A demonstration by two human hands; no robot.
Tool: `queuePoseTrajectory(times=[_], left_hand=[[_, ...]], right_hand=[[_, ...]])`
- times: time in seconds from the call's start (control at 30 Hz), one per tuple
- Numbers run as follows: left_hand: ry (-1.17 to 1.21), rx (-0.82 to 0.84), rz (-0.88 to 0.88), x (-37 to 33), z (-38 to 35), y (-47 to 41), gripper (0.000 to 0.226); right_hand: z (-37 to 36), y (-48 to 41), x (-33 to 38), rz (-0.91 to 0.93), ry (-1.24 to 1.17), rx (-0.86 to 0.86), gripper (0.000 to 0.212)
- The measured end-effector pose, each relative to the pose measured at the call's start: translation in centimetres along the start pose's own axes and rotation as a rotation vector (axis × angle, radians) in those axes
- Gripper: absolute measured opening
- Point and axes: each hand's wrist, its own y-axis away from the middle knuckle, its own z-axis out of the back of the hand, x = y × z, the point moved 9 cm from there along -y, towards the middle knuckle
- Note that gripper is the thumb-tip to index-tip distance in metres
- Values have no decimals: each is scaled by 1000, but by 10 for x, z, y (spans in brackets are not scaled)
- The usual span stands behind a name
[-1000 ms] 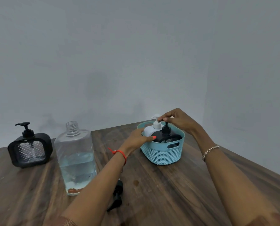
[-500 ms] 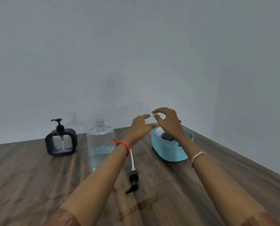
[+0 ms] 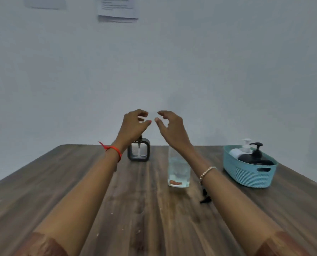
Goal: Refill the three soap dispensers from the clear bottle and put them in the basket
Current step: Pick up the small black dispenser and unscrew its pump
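Both hands have lifted off the basket (image 3: 246, 175), now well to their right. I see the left hand (image 3: 133, 124) and right hand (image 3: 170, 126) loosely curled, empty, poised above the square dispenser (image 3: 139, 151) and clear bottle (image 3: 178, 169), probably to refill next.

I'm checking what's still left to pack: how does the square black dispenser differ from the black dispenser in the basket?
The square black dispenser stands on the table; the round black dispenser sits in the blue basket. The square one is boxy with a see-through front; the round one is domed and opaque. The left hand hides the square one's pump head; the round one's shows fully. Both stand upright.
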Motion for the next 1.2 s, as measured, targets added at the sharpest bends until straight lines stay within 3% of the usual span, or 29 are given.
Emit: queuePoseTrajectory(times=[0.17,0.27,0.3,0.43,0.57,0.63,0.8,0.97,1.1,1.2], left_hand=[[-22,-13,241,85,18,24,33],[-13,136,414,142,-7,32,29],[-10,180,445,156,-18,33,27],[8,245,494,211,-52,20,52],[78,179,545,262,-71,-10,81],[134,172,551,278,-79,-25,80],[355,207,611,311,-104,-50,98],[561,176,570,308,-114,-51,50],[611,175,578,304,-105,-42,45],[606,198,587,288,-92,-30,40]], right_hand=[[-83,22,-20,-188,-78,170,31],[-129,35,-62,-339,-60,286,25],[-145,35,-82,-392,-25,303,32],[-191,17,-160,-609,-38,250,46],[-201,-15,-178,-633,-25,157,64],[-212,-33,-184,-596,-24,124,75],[-239,-62,-187,-543,-74,135,71],[-244,-67,-190,-532,20,115,47],[-225,-66,-181,-541,57,34,26],[-213,-60,-164,-552,1,68,25]])
